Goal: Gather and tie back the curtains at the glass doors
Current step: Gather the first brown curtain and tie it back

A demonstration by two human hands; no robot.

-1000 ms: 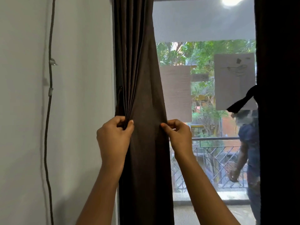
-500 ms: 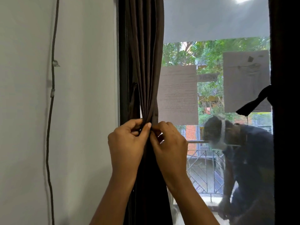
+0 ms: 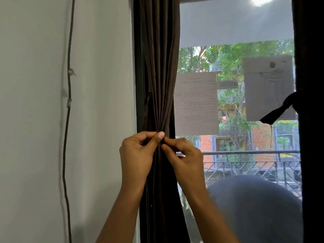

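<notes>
a dark brown pleated fabric curtain (image 3: 159,76) hangs bunched into a narrow column against the dark door frame (image 3: 138,67), at the left edge of the glass door (image 3: 236,28) and beside the white wall (image 3: 35,120). the left hand (image 3: 138,155) pinches the gathered folds between thumb and curled fingers. the right hand (image 3: 185,158) pinches the same bundle just beside it, so each grip is closed on cloth. at the far right hangs a second dark curtain (image 3: 310,50), and a dark fabric strip (image 3: 278,109) juts from it across the glass. pale paper sheets (image 3: 196,104) are stuck on the pane.
</notes>
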